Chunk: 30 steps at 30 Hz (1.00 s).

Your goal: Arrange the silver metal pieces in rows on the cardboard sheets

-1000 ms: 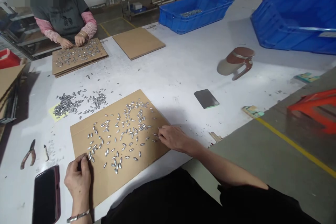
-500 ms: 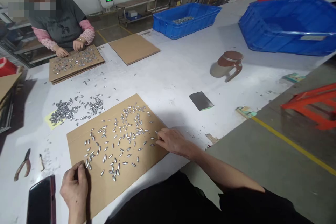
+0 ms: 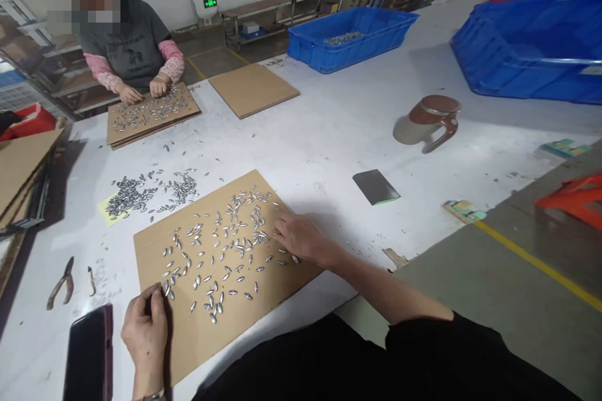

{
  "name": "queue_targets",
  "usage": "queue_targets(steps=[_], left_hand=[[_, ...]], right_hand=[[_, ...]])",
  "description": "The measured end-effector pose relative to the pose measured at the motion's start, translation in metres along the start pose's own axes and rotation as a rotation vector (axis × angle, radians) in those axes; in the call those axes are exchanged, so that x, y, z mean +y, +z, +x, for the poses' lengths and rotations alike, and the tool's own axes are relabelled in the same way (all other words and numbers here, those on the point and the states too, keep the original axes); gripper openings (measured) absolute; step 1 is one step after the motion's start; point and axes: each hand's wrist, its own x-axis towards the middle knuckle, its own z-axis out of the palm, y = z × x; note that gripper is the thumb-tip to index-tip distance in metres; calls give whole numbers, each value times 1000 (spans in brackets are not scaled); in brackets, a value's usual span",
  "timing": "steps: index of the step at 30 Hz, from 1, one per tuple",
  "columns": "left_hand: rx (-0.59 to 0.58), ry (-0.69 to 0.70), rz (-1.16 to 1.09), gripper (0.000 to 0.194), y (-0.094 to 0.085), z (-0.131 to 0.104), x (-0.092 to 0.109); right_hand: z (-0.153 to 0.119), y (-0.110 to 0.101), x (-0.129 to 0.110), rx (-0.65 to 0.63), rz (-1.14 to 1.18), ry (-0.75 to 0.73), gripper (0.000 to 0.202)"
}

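A brown cardboard sheet point(image 3: 207, 351) lies in front of me, scattered with small silvery spindle-shaped metal pieces point(image 3: 232, 292). My left hand point(image 3: 147, 329) rests at the sheet's left edge, thumb and fingertips pinched together beside a few pieces; whatever they hold is hidden. Over the right part of the sheet, my right hand point(image 3: 303, 239) has its fingers closed and pointing down among the pieces. Its fingertips are too covered to show what is in them. Beyond the sheet, a loose pile of the same pieces point(image 3: 129, 195) sits partly on yellow paper point(image 3: 109, 214).
Pliers point(image 3: 63, 282) and a phone point(image 3: 88, 354) lie at left. A dark flat block point(image 3: 376, 187) and a brown mug point(image 3: 435, 109) stand right of the sheet. Blue bins point(image 3: 348, 44) are at the back. Across the table, a person handles pieces on stacked cardboard point(image 3: 155, 128).
My right hand has moved a little left and farther away over the sheet, exposing a piece near the right edge. My left hand stays at the edge. The whole view has shifted slightly.
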Motion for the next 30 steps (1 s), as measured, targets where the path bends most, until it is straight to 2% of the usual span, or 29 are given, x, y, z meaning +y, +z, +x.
queue_targets(steps=[5, 9, 12, 16, 20, 23, 26, 30], left_hand=[[-3, -3, 17, 37, 0, -1, -3], [-11, 13, 16, 38, -1, -2, -4], [-19, 15, 20, 39, -1, -3, -4], [-17, -12, 19, 38, -1, -2, -1], [-17, -22, -5, 37, -2, -1, 2], [-20, -33, -9, 36, -3, 0, 3], [-30, -43, 5, 36, -3, 1, 4], [-34, -50, 21, 37, -3, 2, 5]], right_hand=[[16, 3, -11, 42, 8, -172, 22], [25, 6, -9, -13, -36, -184, 21], [24, 8, -3, -41, 4, -154, 21], [18, 4, 2, 0, 148, -89, 12], [13, -11, 15, 74, 289, 53, 11], [7, -21, 28, 133, 231, 144, 13], [-3, -21, 34, 80, 210, 166, 13], [-15, -9, 32, 33, 248, 135, 17]])
